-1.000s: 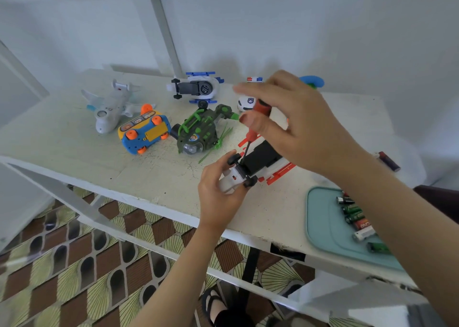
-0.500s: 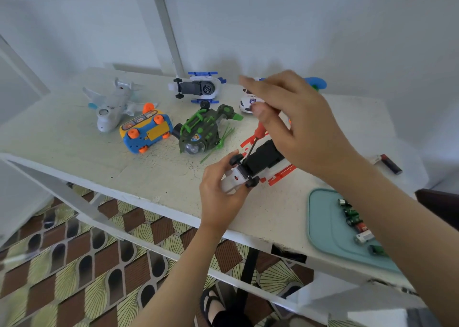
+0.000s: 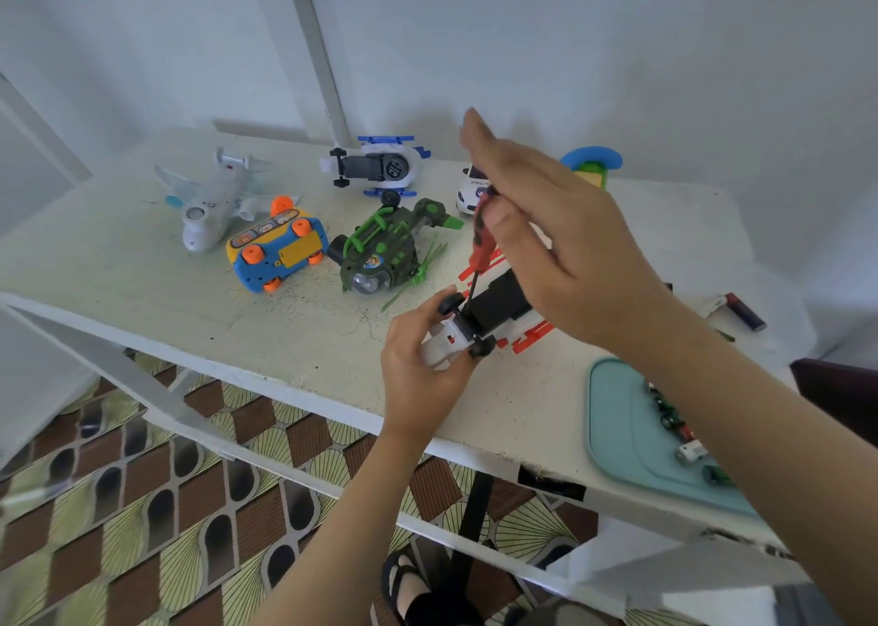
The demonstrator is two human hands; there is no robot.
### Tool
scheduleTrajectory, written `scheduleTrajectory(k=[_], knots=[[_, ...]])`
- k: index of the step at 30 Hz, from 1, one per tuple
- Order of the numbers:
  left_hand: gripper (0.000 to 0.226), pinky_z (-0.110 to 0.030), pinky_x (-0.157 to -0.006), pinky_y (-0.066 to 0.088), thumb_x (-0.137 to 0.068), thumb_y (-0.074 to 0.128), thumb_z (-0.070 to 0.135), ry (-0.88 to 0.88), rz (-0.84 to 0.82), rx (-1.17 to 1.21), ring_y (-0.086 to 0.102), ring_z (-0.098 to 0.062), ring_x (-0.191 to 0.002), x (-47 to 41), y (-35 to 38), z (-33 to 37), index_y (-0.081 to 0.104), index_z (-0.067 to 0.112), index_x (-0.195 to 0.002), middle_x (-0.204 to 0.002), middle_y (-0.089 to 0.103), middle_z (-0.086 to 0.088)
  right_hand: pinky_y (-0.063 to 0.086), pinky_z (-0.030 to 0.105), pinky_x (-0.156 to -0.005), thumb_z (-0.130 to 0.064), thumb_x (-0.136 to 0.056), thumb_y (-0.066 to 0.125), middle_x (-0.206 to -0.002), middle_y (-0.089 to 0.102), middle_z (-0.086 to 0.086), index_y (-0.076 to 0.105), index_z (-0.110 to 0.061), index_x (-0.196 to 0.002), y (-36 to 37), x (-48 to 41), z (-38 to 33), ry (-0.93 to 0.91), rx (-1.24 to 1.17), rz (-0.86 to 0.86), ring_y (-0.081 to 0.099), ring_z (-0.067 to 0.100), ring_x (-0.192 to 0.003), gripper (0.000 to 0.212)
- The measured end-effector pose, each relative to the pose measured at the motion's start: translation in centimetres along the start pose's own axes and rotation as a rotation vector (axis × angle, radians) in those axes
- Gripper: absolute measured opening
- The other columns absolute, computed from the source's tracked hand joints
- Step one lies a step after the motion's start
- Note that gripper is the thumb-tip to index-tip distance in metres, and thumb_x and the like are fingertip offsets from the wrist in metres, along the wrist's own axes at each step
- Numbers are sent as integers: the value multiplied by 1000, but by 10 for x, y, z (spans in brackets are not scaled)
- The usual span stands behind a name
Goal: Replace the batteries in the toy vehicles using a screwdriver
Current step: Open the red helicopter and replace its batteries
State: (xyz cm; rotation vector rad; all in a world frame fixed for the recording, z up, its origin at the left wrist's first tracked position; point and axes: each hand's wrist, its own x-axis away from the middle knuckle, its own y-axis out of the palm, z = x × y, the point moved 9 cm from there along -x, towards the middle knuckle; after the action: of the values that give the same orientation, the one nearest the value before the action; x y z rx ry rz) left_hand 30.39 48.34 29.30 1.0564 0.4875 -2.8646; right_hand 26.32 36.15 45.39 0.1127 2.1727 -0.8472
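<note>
White toy (image 3: 494, 304), black belly up, red trim, is gripped by left hand (image 3: 418, 373); right hand (image 3: 570, 255) pinches red screwdriver (image 3: 482, 245) upright on it.

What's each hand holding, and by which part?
Left hand grips the white toy vehicle by its near end; right hand pinches the red screwdriver by its handle.

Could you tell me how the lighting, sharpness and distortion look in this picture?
Head view: soft, even light, only faint shadows on the wall; head view: the right hand pinching the screwdriver is blurred at its fingertips, the left hand gripping the white toy vehicle is sharper; head view: the wide lens bends the table outline, and the batteries on the teal tray look smeared.
</note>
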Motion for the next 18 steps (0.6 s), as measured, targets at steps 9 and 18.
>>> scheduleTrajectory(k=[9, 18], knots=[[57, -15, -91, 42, -73, 73, 34, 2, -3, -15, 50, 9, -102, -1, 0, -2, 52, 29, -126, -117, 52, 40, 45, 12, -71, -20, -84, 71, -76, 60, 7, 71, -17, -109, -15, 0, 6, 103, -78, 181, 58, 12, -69, 25], [55, -14, -90, 41, -73, 74, 34, 7, 5, -15, 51, 8, -100, -1, -1, -1, 53, 28, -124, -116, 53, 39, 57, 25, -79, -5, -90, 60, -96, 72, 6, 59, -11, -128, -4, 2, 13, 224, -389, 18, 70, 15, -75, 38]])
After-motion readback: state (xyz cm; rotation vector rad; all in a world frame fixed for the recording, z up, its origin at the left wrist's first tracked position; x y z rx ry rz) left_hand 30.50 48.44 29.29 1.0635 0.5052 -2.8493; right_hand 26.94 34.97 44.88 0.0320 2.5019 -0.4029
